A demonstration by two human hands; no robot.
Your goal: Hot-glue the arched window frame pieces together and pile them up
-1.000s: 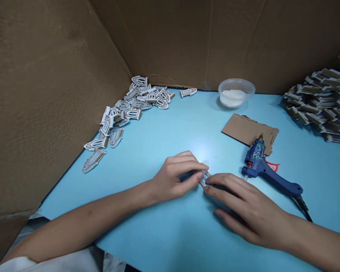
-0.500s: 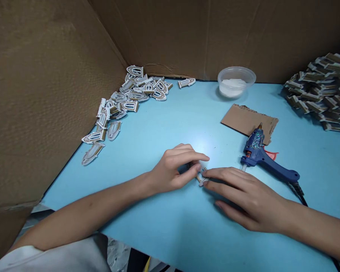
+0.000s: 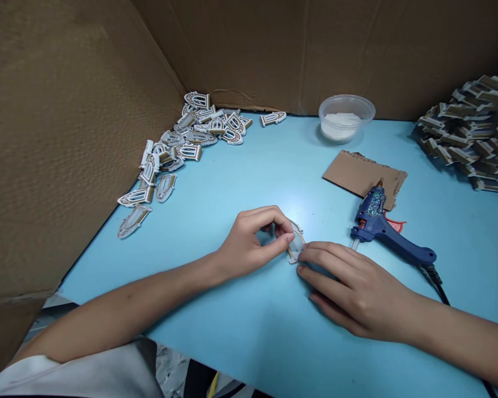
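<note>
A small white arched window-shaped piece [image 3: 297, 239] with gold-brown edges lies on the blue table between my two hands. My left hand [image 3: 259, 237] pinches its left edge between thumb and index finger. At its lower right edge, the fingertips of my right hand [image 3: 351, 284] hold the piece steady, the other fingers bent low over the tabletop. Those fingertips cover part of the piece's frame. Just beyond my right hand rests a blue glue gun [image 3: 373, 218], its nozzle pointing away from me over a torn cardboard scrap [image 3: 348, 171].
Loose arched pieces [image 3: 186, 152] are heaped at the left against the cardboard wall [image 3: 249, 50]. A clear plastic tub [image 3: 346, 119] with white contents stands at the back. Many similar pieces [image 3: 473, 132] are stacked at the right. The glue gun's black cord [image 3: 440, 287] runs under my right forearm.
My left index finger, stretched out before, has curled in to pinch the piece's edge. More of the piece now shows between my hands. My right hand has shifted only slightly.
</note>
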